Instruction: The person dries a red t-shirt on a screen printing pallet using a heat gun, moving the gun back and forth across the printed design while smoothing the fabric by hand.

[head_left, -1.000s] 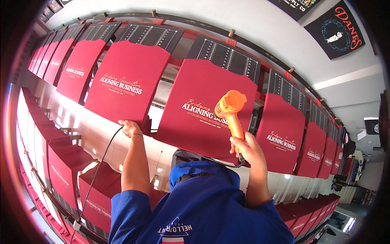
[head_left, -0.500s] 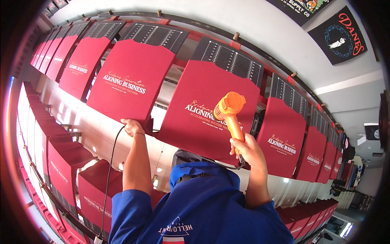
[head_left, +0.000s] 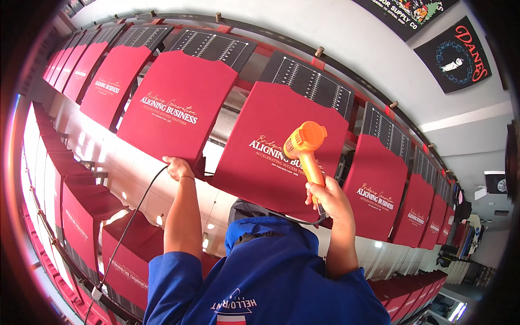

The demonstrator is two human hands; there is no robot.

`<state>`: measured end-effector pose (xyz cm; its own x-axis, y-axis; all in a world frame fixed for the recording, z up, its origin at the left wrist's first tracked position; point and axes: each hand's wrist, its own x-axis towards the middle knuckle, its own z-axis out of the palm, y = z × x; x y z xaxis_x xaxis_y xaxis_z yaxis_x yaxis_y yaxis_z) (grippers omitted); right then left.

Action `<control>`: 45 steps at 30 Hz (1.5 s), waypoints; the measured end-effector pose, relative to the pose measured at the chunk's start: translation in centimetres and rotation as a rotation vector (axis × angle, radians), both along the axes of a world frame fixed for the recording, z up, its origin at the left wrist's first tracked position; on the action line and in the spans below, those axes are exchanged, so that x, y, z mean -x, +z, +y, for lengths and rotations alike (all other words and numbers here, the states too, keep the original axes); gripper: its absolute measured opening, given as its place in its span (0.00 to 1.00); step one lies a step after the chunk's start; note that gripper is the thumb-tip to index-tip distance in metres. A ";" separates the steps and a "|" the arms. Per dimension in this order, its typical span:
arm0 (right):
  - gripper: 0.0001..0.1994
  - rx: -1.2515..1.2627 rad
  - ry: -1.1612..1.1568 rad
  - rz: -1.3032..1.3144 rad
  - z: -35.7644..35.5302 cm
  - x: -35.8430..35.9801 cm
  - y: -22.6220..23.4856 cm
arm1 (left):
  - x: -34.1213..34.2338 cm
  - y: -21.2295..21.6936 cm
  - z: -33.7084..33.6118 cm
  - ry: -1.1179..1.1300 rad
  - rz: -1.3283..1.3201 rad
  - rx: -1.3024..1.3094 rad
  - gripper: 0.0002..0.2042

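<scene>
My right hand [head_left: 329,199] is wrapped round the handle of an orange heat gun [head_left: 306,142]. The gun is held above a red shirt panel [head_left: 260,181] with white and gold print, hiding part of that print. Lower left of it, my left hand [head_left: 179,168] is closed on a black cable [head_left: 142,203] at the bottom edge of the neighbouring red panel [head_left: 179,81]. From that hand the cable hangs down to the left, to a pale connector [head_left: 97,293]. A dark cord also leaves the base of the gun's handle.
Red panels lie on dark boards with white ruled marks [head_left: 208,46], in a long curving row along a rail [head_left: 292,43]. Another row of red panels [head_left: 125,260] stands behind me, on the lower left and lower right. Dark printed cloths [head_left: 453,57] hang on the far wall.
The cable's hanging part and its connector have swung out to the left. Both hands and the heat gun stay almost where they were, and the view has shifted slightly.
</scene>
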<state>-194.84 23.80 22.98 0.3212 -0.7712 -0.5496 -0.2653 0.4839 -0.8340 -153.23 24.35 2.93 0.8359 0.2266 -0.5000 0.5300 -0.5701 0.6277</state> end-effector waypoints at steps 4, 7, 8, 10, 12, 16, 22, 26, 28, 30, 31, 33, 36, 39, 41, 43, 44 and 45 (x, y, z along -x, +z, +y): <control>0.12 -0.038 0.023 -0.012 -0.2 -0.3 0.6 | 0.0 0.0 0.0 0.006 0.002 -0.014 0.43; 0.12 -0.046 0.032 -0.037 -0.3 -0.2 0.8 | 0.1 0.2 0.0 0.008 0.004 -0.016 0.44; 0.12 -0.031 0.025 -0.019 -0.3 -0.4 0.6 | 0.1 0.2 -0.1 0.004 0.003 -0.018 0.44; 0.12 -0.028 0.025 0.001 -0.2 -0.5 0.3 | -0.3 -0.6 0.2 0.016 -0.001 0.017 0.44; 0.12 -0.042 0.030 0.003 -0.3 -0.5 0.2 | -0.2 -0.6 0.1 0.021 0.002 0.044 0.43; 0.13 -0.062 0.027 -0.038 -0.7 -0.3 0.4 | 0.2 0.4 0.0 0.032 0.031 0.057 0.44; 0.13 -0.069 0.024 -0.042 -0.7 -0.6 0.3 | -0.2 -0.3 0.3 0.028 0.051 0.093 0.44; 0.13 -0.038 0.015 -0.054 -0.6 -1.3 0.3 | 0.3 0.4 0.1 0.021 0.011 0.099 0.43; 0.13 -0.041 0.012 -0.055 -0.4 -1.3 0.1 | 0.5 0.6 0.2 0.004 0.000 0.099 0.44; 0.13 -0.074 0.018 -0.069 -0.6 -1.4 0.6 | 0.7 1.0 0.3 -0.006 -0.030 0.139 0.44; 0.13 -0.076 0.000 -0.072 -0.6 -1.4 0.7 | 0.6 1.3 0.5 -0.017 0.041 0.157 0.44; 0.12 -0.052 -0.015 -0.081 -0.5 -1.7 0.4 | 1.2 2.3 0.4 -0.027 0.055 0.189 0.44; 0.12 -0.012 -0.049 -0.092 -0.2 -2.4 0.1 | 0.5 0.9 0.5 -0.036 0.015 0.198 0.44; 0.11 -0.046 -0.061 -0.119 -0.5 -2.5 0.7 | -0.3 -1.0 1.0 -0.086 -0.020 0.234 0.44; 0.11 -0.085 -0.088 -0.138 -0.4 -2.9 1.3 | -1.8 -3.0 2.4 -0.225 -0.032 0.279 0.43; 0.11 -0.048 -0.126 -0.108 0.1 -3.6 0.6 | -2.4 -3.2 4.5 -0.376 0.069 0.466 0.39; 0.11 -0.031 -0.143 -0.091 0.3 -4.0 0.4 | -2.8 -2.6 5.9 -0.564 0.089 0.415 0.36; 0.11 -0.028 -0.145 -0.075 0.5 -4.4 0.4 | -3.5 -2.3 7.8 -0.756 0.101 0.425 0.32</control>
